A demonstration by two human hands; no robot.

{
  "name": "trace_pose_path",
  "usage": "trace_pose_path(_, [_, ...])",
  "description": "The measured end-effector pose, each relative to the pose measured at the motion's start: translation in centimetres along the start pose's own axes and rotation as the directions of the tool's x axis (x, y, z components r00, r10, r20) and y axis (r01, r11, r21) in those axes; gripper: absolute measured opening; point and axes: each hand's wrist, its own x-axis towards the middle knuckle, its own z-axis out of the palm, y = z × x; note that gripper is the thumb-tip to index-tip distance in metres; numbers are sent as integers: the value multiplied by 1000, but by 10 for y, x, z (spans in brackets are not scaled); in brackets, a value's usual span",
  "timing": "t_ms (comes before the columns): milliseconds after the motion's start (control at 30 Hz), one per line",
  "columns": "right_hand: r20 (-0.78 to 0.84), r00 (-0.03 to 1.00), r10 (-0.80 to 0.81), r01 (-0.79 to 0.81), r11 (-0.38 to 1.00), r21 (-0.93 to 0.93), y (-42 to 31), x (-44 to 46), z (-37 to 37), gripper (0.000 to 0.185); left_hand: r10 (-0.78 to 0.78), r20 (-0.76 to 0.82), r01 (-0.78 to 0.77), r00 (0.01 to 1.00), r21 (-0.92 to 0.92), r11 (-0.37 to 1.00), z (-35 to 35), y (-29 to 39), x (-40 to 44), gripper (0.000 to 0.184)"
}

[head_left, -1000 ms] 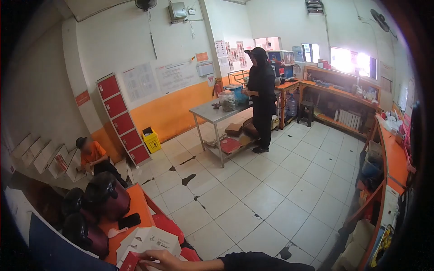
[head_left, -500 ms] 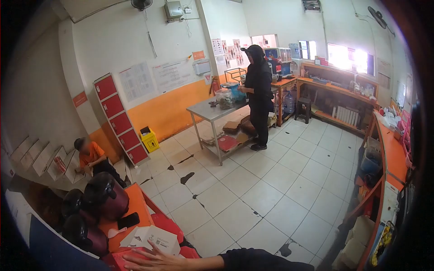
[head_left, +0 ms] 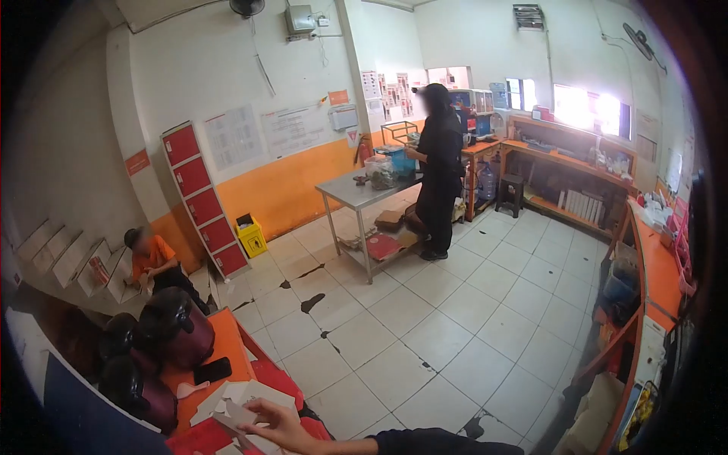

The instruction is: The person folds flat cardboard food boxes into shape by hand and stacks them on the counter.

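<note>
My right hand (head_left: 284, 430) reaches in from the bottom edge in a dark sleeve. Its thumb and fingers pinch a white cardboard flap (head_left: 233, 414) that stands up at an angle. Behind the fingers lies a flat white cardboard box (head_left: 262, 392), partly covered by the hand. Red cardboard (head_left: 199, 438) shows to the left of the flap, cut off by the frame's edge. Out of sight is my left hand.
Several dark rice cookers (head_left: 176, 326), a phone (head_left: 213, 370) and a pink rice paddle (head_left: 191, 389) rest on the orange table (head_left: 227, 334). A person in black (head_left: 440, 167) stands at a metal table (head_left: 345, 189). Another person in orange (head_left: 155, 258) sits left.
My right hand has gone from lying spread over the red cardboard to pinching a raised white flap. The view has shifted slightly.
</note>
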Motion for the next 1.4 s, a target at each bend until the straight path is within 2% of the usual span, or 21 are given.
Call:
trace_pose_path(33, [-5, 997, -82, 82, 996, -31, 14, -7, 9, 45, -328, 66, 334, 942, -129, 934, 11, 67, -9, 32])
trace_pose_path(67, [-8, 986, -166, 165, 984, -61, 20, -13, 17, 49, -362, 144, 383, 921, -168, 908, 18, 69, -12, 32])
trace_pose_path(100, [13, 957, -290, 289, 947, -138, -18, -19, 16, 50, -319, 185, 353, 929, -197, 915, 20, 57, -14, 32])
trace_pose_path(133, [69, 863, -500, 495, 811, -312, -17, -14, 13, 47, -267, 231, 316, 936, -210, 925, 23, 46, -15, 32])
trace_pose_path(167, [164, 725, -669, 657, 600, -456, -16, -7, 9, 45, -239, 255, 296, 937, -216, 930, 25, 43, -17, 32])
trace_pose_path(200, [290, 554, -780, 762, 334, -555, -18, -2, 7, 43, -219, 274, 283, 937, -223, 933, 26, 39, -19, 32])
trace_pose_path(233, [347, 633, -692, 704, 328, -630, -25, -14, 8, 29, -204, 287, 273, 936, -222, 936, 27, 37, -21, 32])
trace_pose_path(333, [647, 581, -494, 813, 370, -449, -25, -3, 1, 25, -180, 320, 259, 930, -221, 940, 30, 32, -23, 32])
trace_pose_path(467, [722, 530, -445, 847, 313, -429, -34, -6, -5, 29, -171, 338, 254, 925, -219, 942, 29, 28, -24, 33])
trace_pose_path(567, [729, 496, -471, 866, 205, -456, -40, -5, -6, 31, -161, 350, 247, 923, -217, 944, 32, 26, -23, 33])
trace_pose_path(667, [782, 502, -370, 865, 214, -454, -34, -3, -9, 30, -157, 351, 242, 923, -212, 947, 29, 25, -25, 33])
trace_pose_path(767, [786, 464, -409, 878, 98, -468, -40, -2, -8, 26, -143, 365, 231, 920, -210, 950, 33, 23, -24, 33])
trace_pose_path(867, [654, 504, -565, 831, 111, -545, -30, -4, -4, 22, -131, 367, 220, 921, -211, 953, 32, 24, -25, 33])
trace_pose_path(967, [491, 501, -713, 739, 56, -672, -1, -6, 2, 26, -113, 373, 201, 921, -208, 957, 31, 22, -25, 33])
trace_pose_path(1067, [492, 504, -710, 734, 52, -677, 10, -6, -5, 33, -105, 369, 193, 924, -211, 958, 28, 23, -26, 34])
trace_pose_path(1167, [480, 599, -641, 731, 192, -655, 17, 1, -12, 42, -107, 369, 188, 923, -191, 964, 25, 25, -28, 34])
trace_pose_path(1233, [381, 672, -635, 708, 397, -584, -21, 5, -8, 51, -118, 369, 201, 922, -196, 960, 24, 31, -29, 34])
trace_pose_path(1267, [335, 707, -623, 687, 492, -535, -36, 5, -8, 56, -119, 401, 245, 908, -281, 928, 23, 32, -30, 34])
trace_pose_path(1300, [422, 695, -582, 692, 383, -613, -32, 2, -13, 71, -119, 433, 292, 894, -359, 887, 22, 32, -30, 34])
trace_pose_path(1333, [449, 671, -590, 711, 340, -616, -31, 2, -14, 72, -115, 464, 337, 879, -432, 836, 21, 32, -31, 34])
trace_pose_path(1400, [502, 622, -600, 744, 254, -618, -29, 1, -15, 75, -161, 450, 342, 878, -356, 870, 11, -12, -31, 34])
